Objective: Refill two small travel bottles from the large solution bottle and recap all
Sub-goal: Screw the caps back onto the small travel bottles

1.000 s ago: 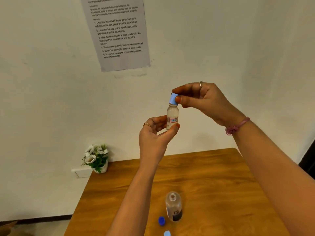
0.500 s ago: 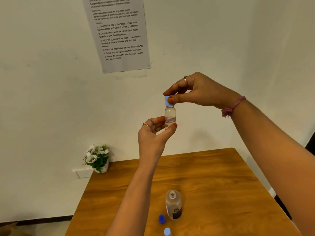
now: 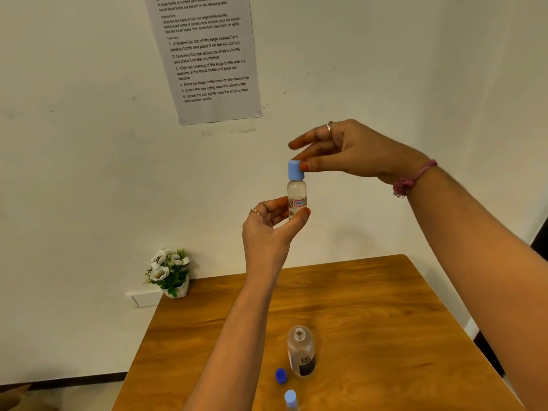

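I hold a small bottle (image 3: 296, 200) upright in the air in front of the wall, well above the desk (image 3: 370, 321). My left hand (image 3: 268, 229) grasps its lower body, thumb at the front and fingers (image 3: 274, 204) curled behind. My right hand (image 3: 350, 151) is at the top: thumb and forefinger pinch the light blue cap (image 3: 295, 170) that sits on the bottle's neck, the other fingers spread out above. The bottle looks filled with clear liquid and has a small red and blue label. Down on the desk stands the large bottle (image 3: 301, 351), open, with a dark label. Just left of it lies a dark blue cap (image 3: 280, 375). Nearer to me, at the bottom edge, is a second small bottle (image 3: 291, 399) with its light blue cap on. A pot of white flowers (image 3: 169, 271) stands at the desk's far left corner, and a printed sheet (image 3: 207, 54) hangs on the wall.
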The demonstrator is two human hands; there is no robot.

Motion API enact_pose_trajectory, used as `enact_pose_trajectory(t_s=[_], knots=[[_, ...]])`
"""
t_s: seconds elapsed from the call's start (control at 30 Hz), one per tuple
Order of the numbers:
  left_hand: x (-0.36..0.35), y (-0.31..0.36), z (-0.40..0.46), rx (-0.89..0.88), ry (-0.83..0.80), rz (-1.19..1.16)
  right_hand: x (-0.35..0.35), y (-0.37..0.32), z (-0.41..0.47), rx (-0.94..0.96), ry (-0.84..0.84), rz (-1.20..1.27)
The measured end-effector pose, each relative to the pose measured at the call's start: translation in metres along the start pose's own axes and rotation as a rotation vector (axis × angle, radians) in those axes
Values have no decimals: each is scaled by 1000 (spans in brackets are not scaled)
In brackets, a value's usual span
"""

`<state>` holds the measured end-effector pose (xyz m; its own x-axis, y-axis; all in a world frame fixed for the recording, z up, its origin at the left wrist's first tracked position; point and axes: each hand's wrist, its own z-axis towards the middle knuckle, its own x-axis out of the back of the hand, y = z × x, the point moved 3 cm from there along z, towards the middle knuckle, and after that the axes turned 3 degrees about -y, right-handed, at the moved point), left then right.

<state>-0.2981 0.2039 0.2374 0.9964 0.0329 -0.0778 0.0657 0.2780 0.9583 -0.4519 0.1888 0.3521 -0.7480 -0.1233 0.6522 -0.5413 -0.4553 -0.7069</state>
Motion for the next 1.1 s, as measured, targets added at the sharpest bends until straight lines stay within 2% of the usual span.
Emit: enact_pose_trajectory(t_s=[0.13, 0.3, 0.43, 0.57, 0.63, 0.73, 0.83, 0.9, 1.03, 1.1], knots=[[-1, -1, -1, 3, 9, -6, -2, 0, 2, -29, 106, -89], [-1, -1, 1, -1, 1, -7, -8, 5, -1, -5, 56, 80], [-2, -4, 0, 11, 5, -19, -18, 7, 6, -15, 181, -6], [-2, -5, 2, 9, 8, -31, -21, 14, 5, -38, 71, 146], [-1, -7, 4, 11, 10, -26, -28, 16, 6, 1, 106, 162], [-2, -9, 4, 15, 12, -19, -37, 18, 10, -9, 145, 58], [-1, -9, 5, 23, 15, -38, -32, 24, 5, -46, 58, 199], [1, -10, 6, 20, 19, -37, -29, 27, 3, 0, 56, 318], [1, -12, 7, 24, 18, -33, -42, 31, 10, 5, 176, 277], [1, -13, 8, 29, 20, -36, -47, 35, 11, -37, 115, 332]])
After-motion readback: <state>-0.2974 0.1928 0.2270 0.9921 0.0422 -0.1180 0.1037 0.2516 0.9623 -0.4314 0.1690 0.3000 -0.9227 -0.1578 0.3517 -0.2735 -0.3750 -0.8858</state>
